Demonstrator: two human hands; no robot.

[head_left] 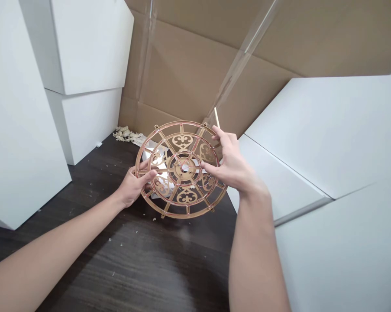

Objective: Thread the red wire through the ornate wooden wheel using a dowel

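a round openwork wheel [186, 196] of thin, flat, tan wood, its cut edges reddish as if scorched, is held tilted above the table at the centre of the frame. it has a narrow outer ring, straight spokes, heart-like scrollwork panels, a stepped central hub and small tabs around the rim.

at centre left, the left hand [135, 184] clasps the rim, its fingers [148, 175] curled narrowly over the wheel's edge. at centre right, the right hand [232, 162] has its fingers [219, 135] spread wide across the upper right of the wheel, with the thumb reaching towards the hub.

a thin pale stick [217, 118] rises just above those fingers; its lower end is hidden, so i cannot tell whether it is pinched.

crumpled white paper [159, 156] shows through the openings. the dark wood-grain table [133, 255] is flecked with crumbs, and pale wood shavings [125, 134] lie beyond. white boxes [85, 47] stand at upper left, white panels [328, 130] fill the right, and brown corrugated cardboard [189, 73] with clear tape [243, 56] runs across the top, all cut off by the frame.
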